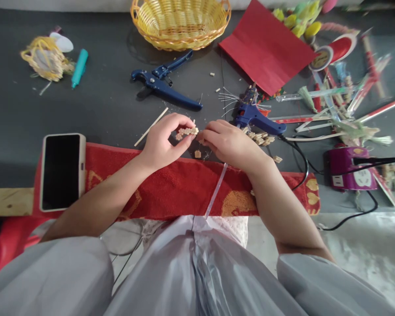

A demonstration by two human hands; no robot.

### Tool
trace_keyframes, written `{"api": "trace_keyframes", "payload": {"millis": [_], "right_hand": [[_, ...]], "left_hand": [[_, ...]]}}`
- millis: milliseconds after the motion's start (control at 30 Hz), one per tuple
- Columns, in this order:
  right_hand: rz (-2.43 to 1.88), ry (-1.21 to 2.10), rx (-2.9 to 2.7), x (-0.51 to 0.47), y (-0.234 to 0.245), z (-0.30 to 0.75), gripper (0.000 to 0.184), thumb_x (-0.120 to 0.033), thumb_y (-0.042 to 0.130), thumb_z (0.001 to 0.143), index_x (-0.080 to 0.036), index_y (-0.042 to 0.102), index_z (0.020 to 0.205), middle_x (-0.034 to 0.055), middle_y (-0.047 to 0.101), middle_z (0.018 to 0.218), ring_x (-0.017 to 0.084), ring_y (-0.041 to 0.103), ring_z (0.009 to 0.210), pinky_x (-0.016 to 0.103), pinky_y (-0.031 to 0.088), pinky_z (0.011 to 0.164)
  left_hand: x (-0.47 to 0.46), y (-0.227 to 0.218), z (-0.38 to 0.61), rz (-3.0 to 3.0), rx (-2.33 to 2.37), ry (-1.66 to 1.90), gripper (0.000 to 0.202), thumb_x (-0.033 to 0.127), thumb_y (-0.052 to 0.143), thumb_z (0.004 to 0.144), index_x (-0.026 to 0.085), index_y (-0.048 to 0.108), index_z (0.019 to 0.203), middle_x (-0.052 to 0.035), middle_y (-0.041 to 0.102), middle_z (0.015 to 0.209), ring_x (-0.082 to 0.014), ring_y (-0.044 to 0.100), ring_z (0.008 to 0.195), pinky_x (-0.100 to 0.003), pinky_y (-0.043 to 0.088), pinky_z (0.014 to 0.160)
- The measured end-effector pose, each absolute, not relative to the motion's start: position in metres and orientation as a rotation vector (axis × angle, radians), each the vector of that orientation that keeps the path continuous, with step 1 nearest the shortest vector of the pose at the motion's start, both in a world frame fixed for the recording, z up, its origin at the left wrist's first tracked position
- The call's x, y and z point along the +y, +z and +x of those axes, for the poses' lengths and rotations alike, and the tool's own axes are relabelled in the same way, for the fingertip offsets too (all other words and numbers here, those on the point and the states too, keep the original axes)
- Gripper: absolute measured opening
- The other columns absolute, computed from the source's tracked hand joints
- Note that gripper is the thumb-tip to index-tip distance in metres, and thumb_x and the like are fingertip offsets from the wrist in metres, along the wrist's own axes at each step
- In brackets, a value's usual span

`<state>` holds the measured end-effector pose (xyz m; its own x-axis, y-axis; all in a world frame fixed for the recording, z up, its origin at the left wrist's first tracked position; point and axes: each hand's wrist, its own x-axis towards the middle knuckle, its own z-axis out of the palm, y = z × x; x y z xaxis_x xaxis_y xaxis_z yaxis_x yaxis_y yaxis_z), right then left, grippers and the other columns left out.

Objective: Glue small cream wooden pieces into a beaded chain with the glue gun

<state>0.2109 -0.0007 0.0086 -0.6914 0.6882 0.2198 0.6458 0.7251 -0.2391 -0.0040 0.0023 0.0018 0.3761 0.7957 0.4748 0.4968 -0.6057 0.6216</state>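
Between thumb and forefinger of my left hand (163,141) is a small beige piece (186,132) that looks built up from short cut bits of stick. My right hand (228,142) is closed with its fingertips close beside the piece's right end; whatever they pinch is hidden. Just below, at the cloth's edge, lies a small tan block (198,154). A blue hot glue gun (258,119) rests beyond my right hand, next to a heap of cut stick bits (262,138). One thin stick (151,126) lies beyond my left hand.
A red cloth (171,188) lies along the front edge, with a phone (62,171) at its left. Blue cutters (167,87), a yellow basket (181,22) and red paper (266,48) are farther back. A purple power adapter (352,169) with cords and cluttered straws fill the right.
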Motion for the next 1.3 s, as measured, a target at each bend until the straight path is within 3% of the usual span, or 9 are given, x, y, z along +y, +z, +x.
{"api": "trace_keyframes", "payload": {"millis": [233,500,867,1033,1167,1300], "right_hand": [[-1.023,0.41,-2.474,0.003,0.009,0.214,0.017,-0.013,0.048,0.091,-0.017,0.063,0.1,0.0097,0.067,0.091,0.021,0.06,0.085,0.032,0.049,0.075],[-1.043,0.426,-2.472,0.006,0.004,0.214,0.024,-0.009,0.047,0.087,-0.017,0.067,0.097,0.0101,0.069,0.095,0.024,0.061,0.093,0.036,0.052,0.085],[-1.125,0.453,-2.501,0.004,0.009,0.216,0.028,-0.011,0.046,0.088,-0.014,0.069,0.103,0.0137,0.069,0.099,0.026,0.06,0.095,0.039,0.051,0.087],[-1.143,0.452,-2.463,0.004,0.009,0.219,0.031,-0.007,0.049,0.081,-0.016,0.069,0.104,0.0125,0.069,0.101,0.027,0.061,0.097,0.042,0.052,0.088],[-1.355,0.327,-2.324,0.005,0.026,0.225,0.034,-0.006,0.048,0.081,-0.019,0.067,0.106,0.0111,0.069,0.107,0.029,0.063,0.102,0.048,0.05,0.095],[-1.902,0.157,-2.102,0.003,0.051,0.241,0.034,-0.007,0.046,0.082,-0.013,0.066,0.109,0.0162,0.067,0.105,0.035,0.062,0.108,0.056,0.047,0.097]], "left_hand": [[0.003,0.0,-0.005,2.261,1.088,1.118,0.011,0.03,0.06,0.091,0.021,0.061,0.097,-0.0021,0.071,0.095,-0.0138,0.065,0.081,-0.029,0.053,0.076],[0.004,-0.001,-0.005,2.283,1.137,1.04,0.014,0.033,0.059,0.091,0.021,0.063,0.098,-0.0026,0.071,0.095,-0.0146,0.065,0.083,-0.03,0.053,0.079],[0.004,0.002,-0.004,2.314,1.121,1.032,0.011,0.029,0.06,0.091,0.021,0.063,0.096,-0.0015,0.072,0.093,-0.014,0.066,0.083,-0.029,0.054,0.077],[0.004,0.001,-0.005,2.311,1.131,1.007,0.013,0.033,0.059,0.091,0.02,0.062,0.096,-0.002,0.072,0.093,-0.0147,0.067,0.085,-0.029,0.055,0.079],[0.005,-0.002,-0.006,2.295,1.156,0.985,0.017,0.034,0.06,0.09,0.02,0.063,0.098,-0.0023,0.072,0.095,-0.0134,0.065,0.083,-0.029,0.055,0.077],[0.005,-0.004,-0.005,2.258,1.144,0.989,0.015,0.031,0.062,0.088,0.019,0.064,0.098,-0.0034,0.072,0.096,-0.0132,0.065,0.082,-0.028,0.054,0.076]]}}
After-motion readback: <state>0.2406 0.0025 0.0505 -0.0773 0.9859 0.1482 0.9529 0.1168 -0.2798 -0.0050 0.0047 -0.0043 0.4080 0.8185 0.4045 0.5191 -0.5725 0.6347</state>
